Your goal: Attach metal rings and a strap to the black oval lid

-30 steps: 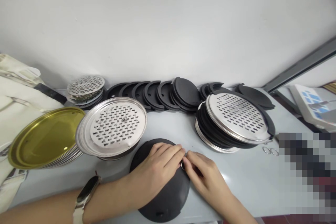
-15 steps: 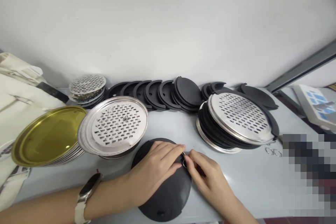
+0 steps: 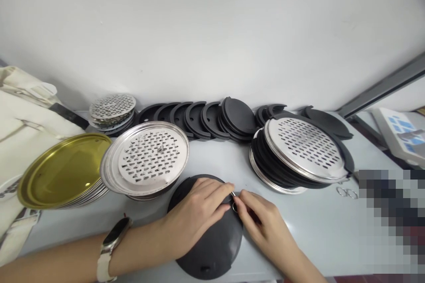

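Observation:
A round black disc [image 3: 212, 247] lies on the table at the bottom middle, with a small dark slot near its front edge. My left hand [image 3: 199, 212] rests over its upper part and holds it, index fingertip at a thin metal pin [image 3: 233, 194]. Just below the pin a small metal ring [image 3: 235, 207] shows at the disc's right edge. Thumb and index finger of my right hand [image 3: 264, 221] are closed on this ring from the right. Whether pin and ring are one piece I cannot tell. The left fingers hide part of the disc.
Left stand gold trays [image 3: 69, 168] and a silver tray holding a perforated grater plate [image 3: 149, 159]. Behind are black discs [image 3: 239, 115] and grater plates [image 3: 113, 105]. On the right rise stacked black discs topped by a perforated plate [image 3: 303, 141], near loose metal rings [image 3: 347, 193].
The view has shifted very slightly. A little more of the metal pin shows between my hands; otherwise both hands and the disc stay in place.

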